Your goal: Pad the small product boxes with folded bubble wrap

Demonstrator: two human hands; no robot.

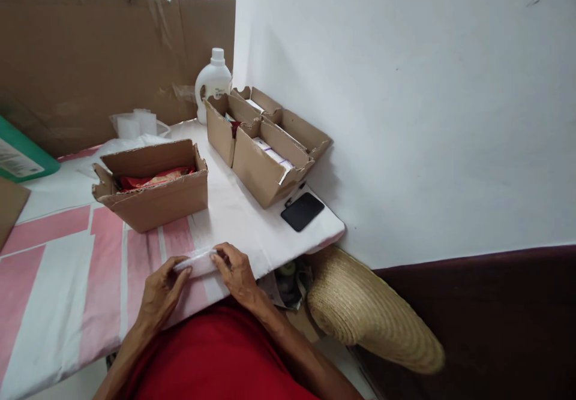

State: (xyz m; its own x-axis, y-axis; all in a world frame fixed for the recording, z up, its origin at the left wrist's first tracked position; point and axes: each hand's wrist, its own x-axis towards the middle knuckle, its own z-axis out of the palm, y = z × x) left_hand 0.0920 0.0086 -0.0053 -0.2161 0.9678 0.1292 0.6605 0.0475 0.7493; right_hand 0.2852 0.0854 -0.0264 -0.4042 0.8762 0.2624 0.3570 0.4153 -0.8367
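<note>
A small clear plastic-wrapped packet (198, 263) lies on the pink and white tablecloth (67, 268) at the table's near edge. My left hand (161, 292) grips its left end with curled fingers. My right hand (236, 274) pinches its right end. Both hands rest on the cloth, just above my red garment.
An open cardboard box (153, 199) with red packets stands behind my hands. Two more open boxes (263, 169) with white packs sit by the wall, beside a white bottle (215, 79). A black phone (302, 211) lies near the table corner. A straw hat (369, 313) hangs below.
</note>
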